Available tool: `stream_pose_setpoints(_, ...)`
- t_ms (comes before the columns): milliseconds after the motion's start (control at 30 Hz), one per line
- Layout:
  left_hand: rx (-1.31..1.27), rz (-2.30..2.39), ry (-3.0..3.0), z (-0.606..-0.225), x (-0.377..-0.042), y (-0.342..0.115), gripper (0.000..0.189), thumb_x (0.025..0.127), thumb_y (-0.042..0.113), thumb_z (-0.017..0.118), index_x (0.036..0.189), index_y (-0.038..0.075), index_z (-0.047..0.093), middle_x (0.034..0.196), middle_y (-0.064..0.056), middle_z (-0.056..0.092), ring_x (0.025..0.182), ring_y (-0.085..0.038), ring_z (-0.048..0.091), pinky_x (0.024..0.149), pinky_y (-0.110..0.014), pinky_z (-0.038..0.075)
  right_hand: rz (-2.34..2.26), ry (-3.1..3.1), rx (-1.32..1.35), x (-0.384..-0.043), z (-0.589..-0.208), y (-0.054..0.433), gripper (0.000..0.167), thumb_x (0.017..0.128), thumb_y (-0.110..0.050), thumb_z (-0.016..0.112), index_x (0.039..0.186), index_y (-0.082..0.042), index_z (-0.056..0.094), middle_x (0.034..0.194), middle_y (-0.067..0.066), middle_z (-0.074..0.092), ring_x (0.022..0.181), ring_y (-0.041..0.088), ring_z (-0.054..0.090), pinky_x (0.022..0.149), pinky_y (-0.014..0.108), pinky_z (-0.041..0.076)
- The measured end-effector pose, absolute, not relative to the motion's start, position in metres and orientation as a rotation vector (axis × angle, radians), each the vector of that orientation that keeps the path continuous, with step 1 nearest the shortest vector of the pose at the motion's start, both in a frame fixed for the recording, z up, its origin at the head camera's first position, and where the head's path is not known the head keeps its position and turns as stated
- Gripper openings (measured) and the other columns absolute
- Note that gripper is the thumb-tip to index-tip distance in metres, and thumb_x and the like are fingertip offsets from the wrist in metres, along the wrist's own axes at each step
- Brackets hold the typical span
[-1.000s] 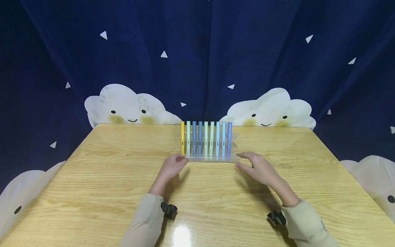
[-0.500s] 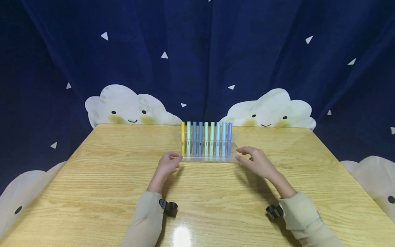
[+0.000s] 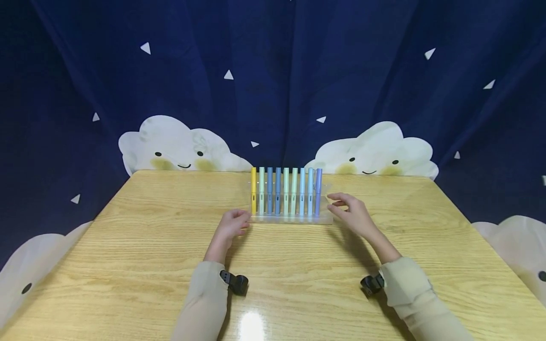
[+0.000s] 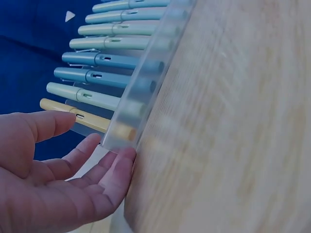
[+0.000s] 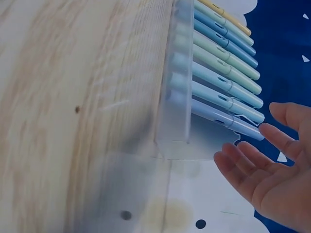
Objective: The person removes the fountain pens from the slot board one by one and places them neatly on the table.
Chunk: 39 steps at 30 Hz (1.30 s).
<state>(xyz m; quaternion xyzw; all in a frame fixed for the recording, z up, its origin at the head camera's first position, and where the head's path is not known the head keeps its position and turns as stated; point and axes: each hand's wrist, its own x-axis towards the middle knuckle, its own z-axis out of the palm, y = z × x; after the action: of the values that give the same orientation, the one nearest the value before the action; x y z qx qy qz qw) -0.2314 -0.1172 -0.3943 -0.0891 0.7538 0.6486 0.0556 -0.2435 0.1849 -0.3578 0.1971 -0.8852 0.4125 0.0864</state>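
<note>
Head view: right hand (image 3: 355, 216) farther forward

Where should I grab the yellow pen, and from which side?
I'd likely pinch the yellow pen by its upper part from the left with the left hand. It stands leftmost, so its only neighbour, a pale green pen, is on the right; its foot sits behind the lip of the clear stand.

L hand (image 3: 232, 223) has slid out vs 1 s ago: fingertips now at pen stand's (image 3: 290, 219) front L corner, not in along front edge. R hand (image 3: 353, 215) moved fwd, from front R corner to beside R end; R wrist cam (image 3: 372, 285) fwd w/ it.
</note>
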Motion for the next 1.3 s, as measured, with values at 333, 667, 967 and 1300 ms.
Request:
stream_pose_setpoints(333,-0.319,2.097,2.166,-0.396,-0.238,-0.118,0.025,0.090,0.006,0.048,0.109,-0.011,0.051,0.095,-0.018,0.055,0.077,-0.022,0.059,0.070,-0.029,0.052,1.416,-2.576,0.577,-0.257,-0.366,0.182,0.033,0.087,0.000,0.055,0.118,0.010,0.049,0.119,0.026,0.049,0.102,0.038,0.052,0.082,0.043,0.049)
stream_pose_setpoints(667,-0.297,2.170,2.109,-0.398,-0.241,-0.120,0.023,0.090,0.001,0.048,0.107,-0.012,0.050,0.085,-0.017,0.058,0.068,-0.016,0.059,0.063,-0.025,0.052,1.682,-2.448,0.509,-0.268,-0.372,0.175,0.024,0.086,0.007,0.053,0.107,0.015,0.045,0.111,0.032,0.048,0.102,0.043,0.051,0.081,0.021,0.048)
stream_pose_setpoints(967,-0.303,2.187,2.074,-0.401,-0.243,-0.120,0.024,0.088,-0.003,0.050,0.110,-0.014,0.049,0.086,-0.017,0.059,0.068,-0.015,0.060,0.064,-0.024,0.053,1.803,-2.371,0.544,-0.277,-0.381,0.173,0.024,0.083,0.015,0.050,0.106,0.018,0.045,0.110,0.035,0.047,0.101,0.047,0.050,0.081,0.019,0.048)
stream_pose_setpoints(1300,-0.320,2.196,2.043,-0.403,-0.242,-0.121,0.026,0.087,-0.005,0.051,0.112,-0.013,0.048,0.083,-0.016,0.060,0.067,-0.015,0.060,0.064,-0.024,0.053,1.771,-2.452,0.551,-0.281,-0.383,0.168,0.029,0.084,0.012,0.051,0.113,0.014,0.047,0.118,0.031,0.046,0.102,0.044,0.050,0.087,0.036,0.046)
